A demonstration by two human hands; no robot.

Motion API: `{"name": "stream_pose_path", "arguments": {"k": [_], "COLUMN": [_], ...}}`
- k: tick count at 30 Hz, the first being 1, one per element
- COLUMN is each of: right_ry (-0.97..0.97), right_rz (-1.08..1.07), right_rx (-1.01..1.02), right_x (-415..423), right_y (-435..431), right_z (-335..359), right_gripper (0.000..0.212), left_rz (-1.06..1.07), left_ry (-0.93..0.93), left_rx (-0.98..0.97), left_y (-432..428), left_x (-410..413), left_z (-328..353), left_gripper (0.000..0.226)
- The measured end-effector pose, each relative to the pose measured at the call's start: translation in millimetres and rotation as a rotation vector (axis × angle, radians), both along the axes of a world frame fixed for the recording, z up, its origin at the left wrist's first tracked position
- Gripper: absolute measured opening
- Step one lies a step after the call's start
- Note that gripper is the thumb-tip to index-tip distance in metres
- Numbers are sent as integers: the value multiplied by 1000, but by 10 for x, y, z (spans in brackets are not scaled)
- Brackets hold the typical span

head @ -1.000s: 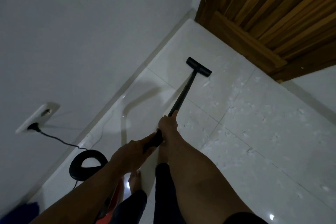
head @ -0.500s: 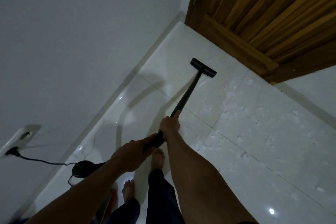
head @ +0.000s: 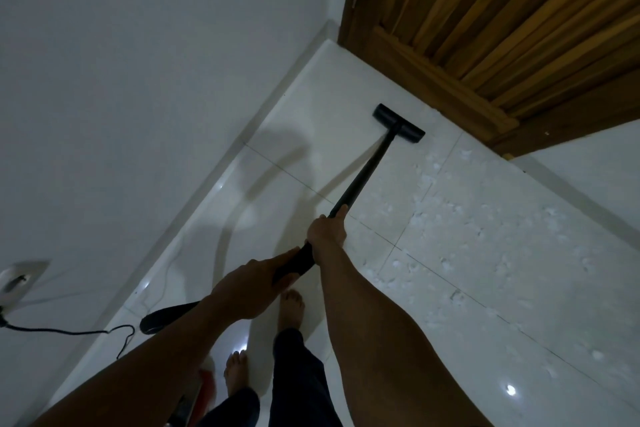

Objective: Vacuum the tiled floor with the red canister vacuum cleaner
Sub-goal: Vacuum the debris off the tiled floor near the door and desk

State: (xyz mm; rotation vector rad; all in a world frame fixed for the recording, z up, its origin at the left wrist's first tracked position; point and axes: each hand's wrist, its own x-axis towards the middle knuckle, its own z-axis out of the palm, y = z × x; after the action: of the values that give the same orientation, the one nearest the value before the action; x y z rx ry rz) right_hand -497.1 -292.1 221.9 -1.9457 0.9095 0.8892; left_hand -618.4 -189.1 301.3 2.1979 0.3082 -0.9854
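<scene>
With the left hand (head: 249,282) and right hand (head: 325,230) both wrapped round the black wand (head: 367,173), its floor head (head: 398,123) sits near the wooden door (head: 502,28) and the red canister (head: 205,392) by the feet, so the wall-side tiled floor (head: 311,97) looks done to me (white flecks (head: 427,180) litter the rest).

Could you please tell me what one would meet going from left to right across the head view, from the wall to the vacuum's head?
Wall socket → power cord → black hose → left hand → right hand, both gripping the wand → floor nozzle.
</scene>
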Motion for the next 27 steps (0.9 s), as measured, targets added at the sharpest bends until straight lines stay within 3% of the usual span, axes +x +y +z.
{"name": "stream_pose_path", "arguments": {"k": [13,23,27], "right_ry": [34,32,28], "right_rz": [35,-98,-26], "right_rx": [-13,13,24], "right_x": [202,494,636], "right_y": [-171,-361,-457], "right_z": [-64,-202,-256], "right_gripper": [74,70,73], "left_rz": [13,18,3], "left_ry": [9,19,13], "left_rx": [-22,-37,-44], "left_y": [-153,-348,-398], "left_x": [171,471,581], "left_z": [-69,-279,-287], "left_gripper": [54,58,64]}}
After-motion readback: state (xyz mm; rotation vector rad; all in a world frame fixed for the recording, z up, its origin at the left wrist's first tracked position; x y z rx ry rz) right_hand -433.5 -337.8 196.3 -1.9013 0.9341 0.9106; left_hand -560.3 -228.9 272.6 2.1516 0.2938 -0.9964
